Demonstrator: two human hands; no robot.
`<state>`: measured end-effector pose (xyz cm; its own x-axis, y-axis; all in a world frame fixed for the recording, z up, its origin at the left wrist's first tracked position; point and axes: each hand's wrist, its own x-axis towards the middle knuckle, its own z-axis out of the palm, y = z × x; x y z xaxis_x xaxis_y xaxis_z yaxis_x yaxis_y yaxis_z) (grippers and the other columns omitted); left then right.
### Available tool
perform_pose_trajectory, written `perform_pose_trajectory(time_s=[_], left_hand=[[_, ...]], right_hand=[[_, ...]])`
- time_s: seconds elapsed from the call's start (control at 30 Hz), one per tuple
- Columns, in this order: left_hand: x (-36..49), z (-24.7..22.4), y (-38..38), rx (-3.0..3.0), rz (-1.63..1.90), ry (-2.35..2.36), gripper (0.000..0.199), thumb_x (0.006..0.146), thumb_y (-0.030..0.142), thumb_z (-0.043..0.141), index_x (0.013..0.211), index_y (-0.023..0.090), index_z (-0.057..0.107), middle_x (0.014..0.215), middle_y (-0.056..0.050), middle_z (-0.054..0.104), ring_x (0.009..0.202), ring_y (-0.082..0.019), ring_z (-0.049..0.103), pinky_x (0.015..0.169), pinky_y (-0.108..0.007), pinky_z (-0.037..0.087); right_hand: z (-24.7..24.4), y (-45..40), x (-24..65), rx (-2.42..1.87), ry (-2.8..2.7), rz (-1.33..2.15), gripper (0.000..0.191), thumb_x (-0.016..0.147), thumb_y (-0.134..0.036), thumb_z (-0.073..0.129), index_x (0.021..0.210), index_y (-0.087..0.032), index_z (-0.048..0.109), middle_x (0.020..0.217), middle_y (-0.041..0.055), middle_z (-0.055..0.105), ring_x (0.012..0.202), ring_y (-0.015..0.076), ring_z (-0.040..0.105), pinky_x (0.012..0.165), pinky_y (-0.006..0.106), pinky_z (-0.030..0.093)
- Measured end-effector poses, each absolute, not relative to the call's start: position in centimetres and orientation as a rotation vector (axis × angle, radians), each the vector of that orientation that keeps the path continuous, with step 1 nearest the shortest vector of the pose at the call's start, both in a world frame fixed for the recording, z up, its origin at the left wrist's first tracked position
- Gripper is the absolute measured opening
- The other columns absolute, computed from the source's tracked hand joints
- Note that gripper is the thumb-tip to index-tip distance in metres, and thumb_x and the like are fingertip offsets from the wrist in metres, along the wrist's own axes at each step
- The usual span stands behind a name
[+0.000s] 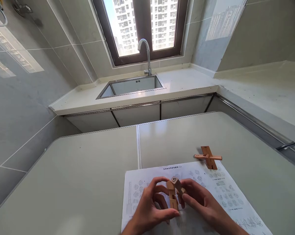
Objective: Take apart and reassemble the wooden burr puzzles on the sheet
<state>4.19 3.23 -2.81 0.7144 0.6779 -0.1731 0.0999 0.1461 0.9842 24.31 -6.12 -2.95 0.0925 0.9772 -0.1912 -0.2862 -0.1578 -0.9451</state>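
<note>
My left hand point(153, 205) grips a notched wooden puzzle piece point(173, 203) upright between thumb and fingers. Against its upper right side, my right hand point(201, 199) holds a second wooden puzzle piece point(176, 182), tilted, with a dark mark on its end face. The two pieces meet or overlap near the top; how they fit is hidden by my fingers. Beneath both hands lies a printed instruction sheet point(135, 178) with rows of small diagrams. Beyond my right hand, a crossed wooden assembly point(208, 157), a flat piece with a rod across it, rests at the sheet's upper right edge.
The pale folding table point(88, 173) has a seam down its middle. Behind it runs a white counter point(181, 78) with a sink point(135, 85) and a tall faucet point(147, 55) under a window. Another counter stretch point(267, 88) flanks the right side; a tiled wall point(27, 98) stands left.
</note>
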Motion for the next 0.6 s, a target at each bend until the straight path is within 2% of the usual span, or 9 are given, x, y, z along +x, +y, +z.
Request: perform_pose_trajectory(time_s=[0.07,0.2,0.43,0.6], left_hand=[[4.43,-2.91,3.05,1.370,0.445,0.715,0.078,0.068,0.031,0.099,0.132,0.025,0.054,0.101,-0.005,0.079,0.050,-0.007,0.065,0.044,-0.015,0.044],[4.68,-2.83,3.07,1.385,0.454,0.743,0.076,0.070,0.029,0.097,0.133,0.025,0.054,0.099,-0.004,0.079,0.050,-0.007,0.066,0.044,-0.014,0.045],[4.84,-2.51,2.95,1.357,0.459,0.730,0.073,0.072,0.028,0.095,0.131,0.025,0.053,0.101,-0.004,0.079,0.049,-0.008,0.067,0.045,-0.015,0.048],[4.93,-2.33,2.97,1.355,0.454,0.757,0.074,0.072,0.031,0.096,0.131,0.024,0.052,0.097,-0.003,0.078,0.051,-0.009,0.067,0.047,-0.017,0.050]], right_hand=[[-2.79,-6.13,24.36,-1.187,-0.826,1.343,0.039,0.094,-0.059,0.072,0.113,-0.026,0.066,0.096,0.0050,0.071,0.086,0.0234,0.068,0.085,0.039,0.058],[-2.69,-6.08,24.50,-1.193,-0.853,1.327,0.037,0.095,-0.060,0.071,0.107,-0.025,0.065,0.092,0.0029,0.067,0.082,0.0213,0.066,0.083,0.036,0.058],[-2.74,-6.09,24.49,-1.268,-0.890,1.287,0.043,0.090,-0.064,0.074,0.105,-0.024,0.073,0.098,0.0073,0.073,0.086,0.0252,0.070,0.087,0.041,0.061],[-2.84,-6.14,24.45,-1.283,-0.907,1.263,0.040,0.090,-0.061,0.076,0.104,-0.024,0.071,0.097,0.0068,0.073,0.090,0.0259,0.072,0.088,0.040,0.061]])
